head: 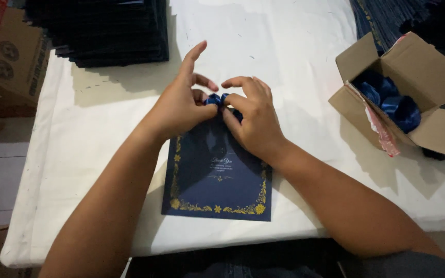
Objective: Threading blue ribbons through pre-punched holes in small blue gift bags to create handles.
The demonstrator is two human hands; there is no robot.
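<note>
- Head view: a dark blue card (216, 177) with a gold floral border lies flat on the white surface (284, 62), at its near edge.
- At the card's top edge, the left hand (181, 105) and right hand (251, 121) meet, fingers pinched together on a small blue ribbon bow (216, 99).
- Right of the card stands an open cardboard box (428, 77) holding more blue ribbons (392, 100).
- Beyond the card, upper left, sits a stack of dark cards (104, 31).
</note>
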